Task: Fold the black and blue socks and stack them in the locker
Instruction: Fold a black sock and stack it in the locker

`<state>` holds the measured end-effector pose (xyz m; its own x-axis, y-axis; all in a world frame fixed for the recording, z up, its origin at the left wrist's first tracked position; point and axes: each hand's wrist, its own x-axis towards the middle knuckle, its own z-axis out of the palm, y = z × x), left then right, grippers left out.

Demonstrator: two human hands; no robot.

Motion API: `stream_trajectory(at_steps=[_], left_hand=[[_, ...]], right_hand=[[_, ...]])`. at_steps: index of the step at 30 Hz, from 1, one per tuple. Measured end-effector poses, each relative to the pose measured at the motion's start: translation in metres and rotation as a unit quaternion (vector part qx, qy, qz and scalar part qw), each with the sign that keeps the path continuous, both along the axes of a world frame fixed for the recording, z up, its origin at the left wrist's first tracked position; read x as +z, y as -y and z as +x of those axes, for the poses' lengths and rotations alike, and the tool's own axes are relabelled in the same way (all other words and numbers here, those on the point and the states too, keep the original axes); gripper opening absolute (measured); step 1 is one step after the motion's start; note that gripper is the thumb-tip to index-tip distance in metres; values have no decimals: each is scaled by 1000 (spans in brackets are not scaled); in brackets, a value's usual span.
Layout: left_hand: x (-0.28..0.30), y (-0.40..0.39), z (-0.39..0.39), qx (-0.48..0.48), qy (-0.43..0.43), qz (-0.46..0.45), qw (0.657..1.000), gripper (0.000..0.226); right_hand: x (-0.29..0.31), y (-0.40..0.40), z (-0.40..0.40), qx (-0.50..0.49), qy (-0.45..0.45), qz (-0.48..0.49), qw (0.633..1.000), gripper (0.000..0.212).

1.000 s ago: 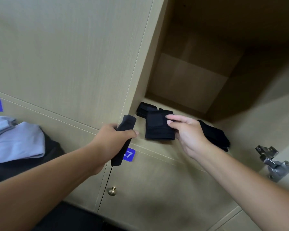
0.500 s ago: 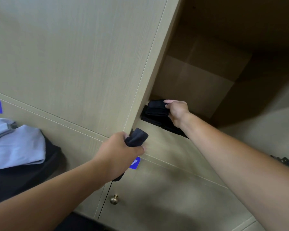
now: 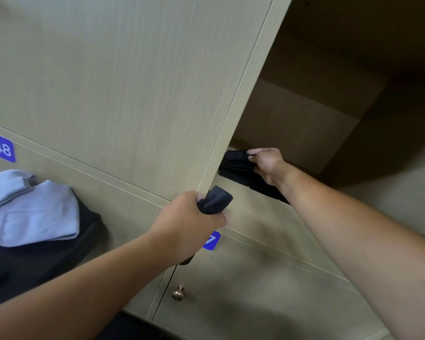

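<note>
My right hand (image 3: 266, 163) reaches into the open locker (image 3: 312, 123) and grips the top of a stack of folded black socks (image 3: 236, 165) at the left back of its floor. More black sock shows under my right forearm. My left hand (image 3: 189, 222) holds a folded black sock (image 3: 215, 200) at the locker's front left edge, its lower end hanging below my fist. Pale blue socks (image 3: 27, 207) lie on dark cloth at the far left.
The closed wooden locker doors fill the left and bottom. A blue label reading 48 (image 3: 1, 147) is at the left, another blue label (image 3: 210, 240) sits under my left hand. A brass knob (image 3: 178, 293) is on the lower door.
My right hand moved the black socks from the locker's front to the left back and now grips them there. My left hand rose slightly with its sock. The view shifted left.
</note>
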<state>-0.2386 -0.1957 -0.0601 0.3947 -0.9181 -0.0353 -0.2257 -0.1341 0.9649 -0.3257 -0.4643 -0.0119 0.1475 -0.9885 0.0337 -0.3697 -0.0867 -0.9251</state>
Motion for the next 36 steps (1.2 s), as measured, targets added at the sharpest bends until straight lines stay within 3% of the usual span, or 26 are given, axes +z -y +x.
stream_trajectory(at_steps=[7, 13, 23, 28, 30, 32, 36], left_hand=[[3, -2, 5, -8, 3, 0, 1000, 31], [6, -4, 5, -7, 5, 3, 1000, 32], [15, -14, 4, -39, 17, 27, 999, 44], [20, -21, 0, -58, 13, 16, 998, 53], [23, -23, -1, -83, 11, 10, 996, 67], [21, -23, 0, -94, 33, 13, 995, 88], [18, -22, 1, -100, 51, 0, 994, 98]], right_hand=[[5, -4, -5, 9, -25, 12, 1000, 26], [13, -5, -13, -17, -149, -34, 988, 12], [12, -68, -53, 25, -114, -79, 990, 15], [5, -154, -73, 105, -2, 29, 994, 8], [6, -183, -78, 147, 26, 92, 984, 25], [11, -204, -82, 198, 19, 125, 972, 35], [15, -220, -89, 276, 4, 158, 948, 41]])
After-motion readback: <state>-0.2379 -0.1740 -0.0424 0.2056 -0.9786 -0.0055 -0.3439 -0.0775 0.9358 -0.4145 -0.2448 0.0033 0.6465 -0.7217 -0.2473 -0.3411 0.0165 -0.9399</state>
